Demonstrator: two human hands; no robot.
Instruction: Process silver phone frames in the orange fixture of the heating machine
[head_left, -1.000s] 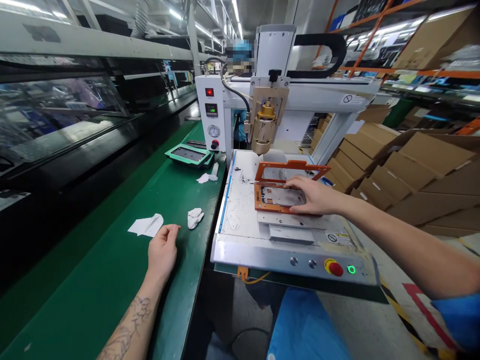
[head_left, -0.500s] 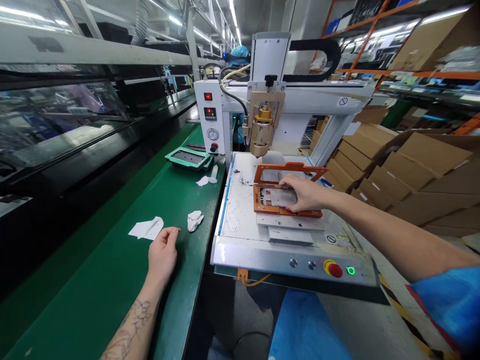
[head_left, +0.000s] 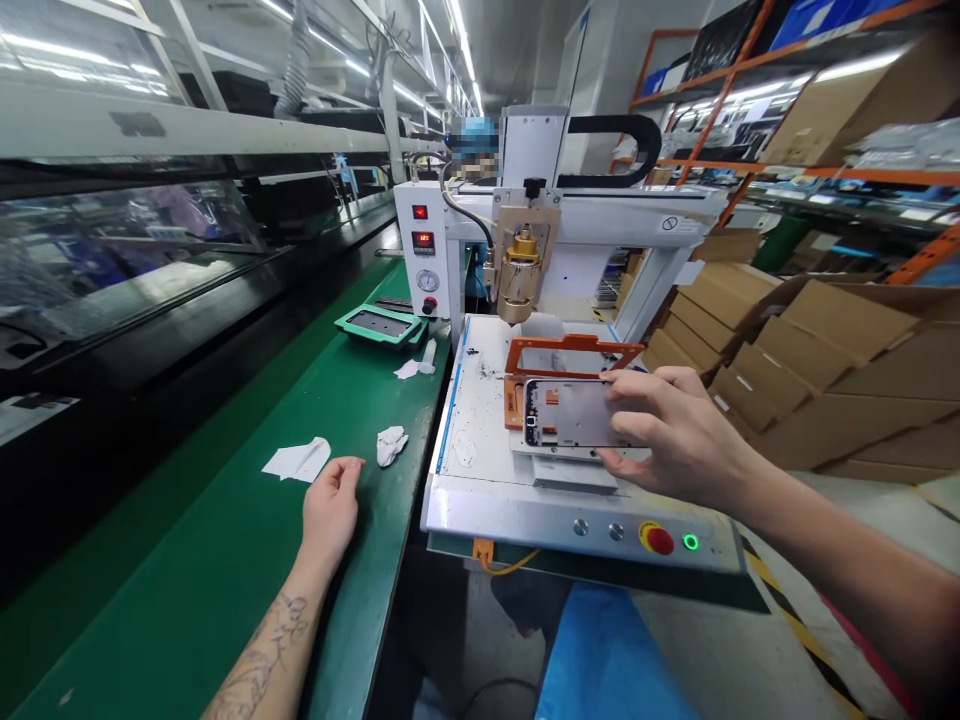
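A silver-grey phone frame (head_left: 577,413) with small cut-outs is held by its right end in my right hand (head_left: 671,430), thumb below and fingers above. It hangs in front of an orange fixture (head_left: 514,402), covering much of its base; the fixture's hinged frame lid (head_left: 574,345) stands raised behind. Over the fixture is the machine's brass-coloured head (head_left: 516,280). My left hand (head_left: 330,508) rests on the green belt (head_left: 225,570) with its fingers curled in, and nothing shows in it. Beside it lie a flat white paper piece (head_left: 298,458) and a crumpled white wipe (head_left: 391,445).
A green fixture (head_left: 380,325) sits farther up the belt, near more white scraps (head_left: 415,368). The machine's front panel carries a red stop button (head_left: 658,539) and a lit green button (head_left: 691,542). Cardboard boxes (head_left: 817,350) are stacked at the right. Another person is partly visible behind the machine.
My right hand has lifted the phone frame out of the orange fixture and brought it nearer to me. My left hand has barely moved. The machine's lower display now reads differently.
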